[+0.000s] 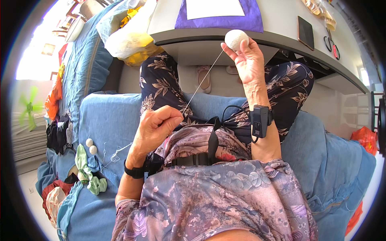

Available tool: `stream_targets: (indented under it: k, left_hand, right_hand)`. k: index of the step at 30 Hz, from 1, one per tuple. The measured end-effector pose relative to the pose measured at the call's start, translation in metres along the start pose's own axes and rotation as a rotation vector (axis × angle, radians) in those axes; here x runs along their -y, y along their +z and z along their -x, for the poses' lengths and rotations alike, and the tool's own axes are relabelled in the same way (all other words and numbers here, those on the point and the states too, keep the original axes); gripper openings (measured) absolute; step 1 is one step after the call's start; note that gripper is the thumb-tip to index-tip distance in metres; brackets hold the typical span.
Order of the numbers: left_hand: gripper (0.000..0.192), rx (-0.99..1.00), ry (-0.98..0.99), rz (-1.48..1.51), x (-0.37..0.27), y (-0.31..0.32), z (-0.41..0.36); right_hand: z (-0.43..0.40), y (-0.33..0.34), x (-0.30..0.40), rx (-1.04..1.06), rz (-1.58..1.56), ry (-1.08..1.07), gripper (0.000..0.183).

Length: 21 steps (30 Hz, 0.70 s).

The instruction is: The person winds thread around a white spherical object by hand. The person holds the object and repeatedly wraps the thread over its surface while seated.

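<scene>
Near the edge of the table, my right hand [248, 60] holds a white ball of thread [236, 39] in its fingertips. A taut strand of thread [205, 79] slants from the ball down to my left hand [159, 126], whose thumb and forefinger pinch it above my lap. Loose thread [115, 156] lies on the blue sofa cover beside my left forearm. Two small white balls [91, 146] rest on the same cover farther left, just above a knotted light-green cloth [83, 168].
On the table are a purple cloth [218, 24] with a white sheet, a phone [305, 33] and scissors [331, 45]. Plastic bags [129, 42] stand at the upper left, against the table's end. Cloth pieces [58, 192] lie at the lower left, and a green fan [29, 107] stands beyond.
</scene>
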<state>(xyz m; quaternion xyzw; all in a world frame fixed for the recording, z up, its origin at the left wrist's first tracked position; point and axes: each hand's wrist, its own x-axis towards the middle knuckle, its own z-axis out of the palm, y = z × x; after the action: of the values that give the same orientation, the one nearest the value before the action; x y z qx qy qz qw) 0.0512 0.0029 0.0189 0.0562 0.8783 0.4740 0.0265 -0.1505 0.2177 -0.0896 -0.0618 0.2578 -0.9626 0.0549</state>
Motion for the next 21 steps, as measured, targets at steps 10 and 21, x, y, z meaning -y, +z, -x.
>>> stream_targets:
  k: [10, 21]
  left_hand:
    - [0.006, -0.228, 0.278, -0.165, -0.046, -0.042, -0.031]
    - [0.014, -0.527, 0.218, -0.449, 0.065, -0.080, -0.089]
  right_hand:
    - [0.031, 0.031, -0.050, 0.321, 0.843, 0.139, 0.042]
    - [0.067, 0.061, -0.064, 0.723, 0.523, 0.566, 0.053]
